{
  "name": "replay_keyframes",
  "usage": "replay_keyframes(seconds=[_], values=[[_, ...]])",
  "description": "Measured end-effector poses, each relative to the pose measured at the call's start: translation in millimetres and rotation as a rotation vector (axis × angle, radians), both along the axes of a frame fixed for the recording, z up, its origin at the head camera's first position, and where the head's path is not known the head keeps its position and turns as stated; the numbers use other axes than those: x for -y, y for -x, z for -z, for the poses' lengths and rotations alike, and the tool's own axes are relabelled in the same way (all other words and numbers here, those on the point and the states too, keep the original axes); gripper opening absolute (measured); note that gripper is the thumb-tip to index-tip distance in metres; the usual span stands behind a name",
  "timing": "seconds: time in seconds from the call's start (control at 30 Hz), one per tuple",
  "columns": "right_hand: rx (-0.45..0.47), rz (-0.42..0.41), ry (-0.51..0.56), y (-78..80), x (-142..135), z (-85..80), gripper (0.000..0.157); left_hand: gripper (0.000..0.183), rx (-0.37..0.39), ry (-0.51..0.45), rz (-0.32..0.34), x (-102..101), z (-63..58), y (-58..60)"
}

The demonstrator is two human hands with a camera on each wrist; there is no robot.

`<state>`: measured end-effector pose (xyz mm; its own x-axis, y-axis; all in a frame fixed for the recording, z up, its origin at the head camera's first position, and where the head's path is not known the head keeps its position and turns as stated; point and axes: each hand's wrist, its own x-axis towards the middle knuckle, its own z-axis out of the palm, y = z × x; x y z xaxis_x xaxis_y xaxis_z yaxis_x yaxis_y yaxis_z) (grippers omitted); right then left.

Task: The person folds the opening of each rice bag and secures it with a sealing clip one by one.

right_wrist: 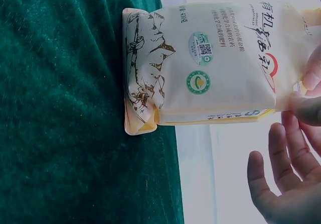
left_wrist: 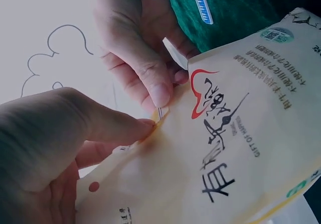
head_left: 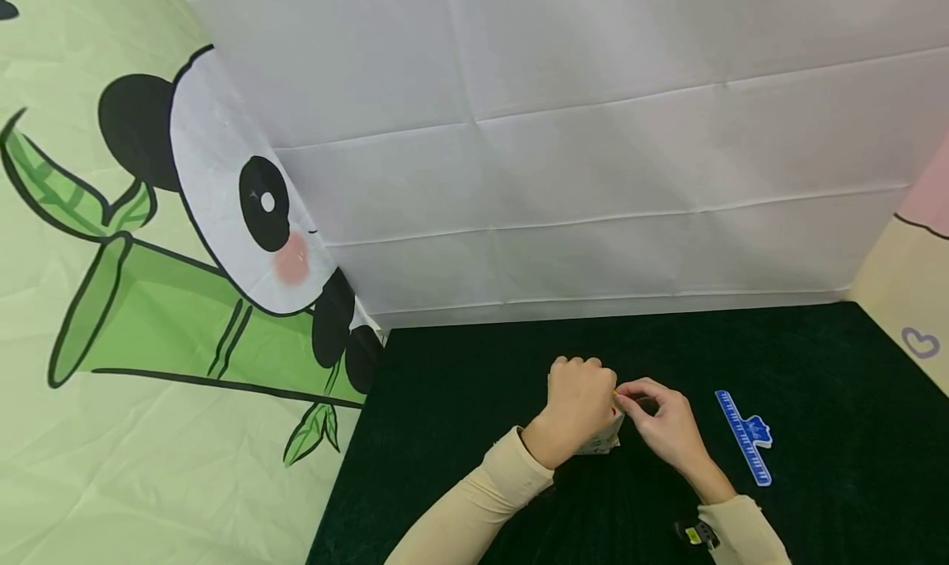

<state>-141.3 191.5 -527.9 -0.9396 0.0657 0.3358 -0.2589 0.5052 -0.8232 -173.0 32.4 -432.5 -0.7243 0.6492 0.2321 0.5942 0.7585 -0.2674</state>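
A cream bag with black printed characters, a red heart outline and green round marks stands upright on the dark green cloth. In the left wrist view, the thumb of my left hand presses on the top edge of the bag, pinching it. Right beside it, my right hand pinches the same edge between thumb and fingers. From the right wrist view, the other fingers of my right hand spread away from the bag. The head view shows my left hand covering most of the bag.
A blue ruler with a shaped side piece lies to the right of my right hand. The green cloth covers the table. Behind it hangs a white sheet, and a panda-printed sheet hangs at the left.
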Motion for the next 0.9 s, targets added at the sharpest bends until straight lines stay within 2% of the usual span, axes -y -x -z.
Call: replay_keyframes(seconds=[0.27, 0.9], values=[[0.001, 0.006, -0.017, 1.1, 1.3, -0.3, 0.01, 0.026, 0.011, 0.053, -0.023, -2.8, -0.3, -1.0], [0.03, -0.03, -0.021, -0.6, -2.9, -8.9, 0.009, 0.027, -0.059, -0.001, 0.019, 0.9, 5.3, 3.3]])
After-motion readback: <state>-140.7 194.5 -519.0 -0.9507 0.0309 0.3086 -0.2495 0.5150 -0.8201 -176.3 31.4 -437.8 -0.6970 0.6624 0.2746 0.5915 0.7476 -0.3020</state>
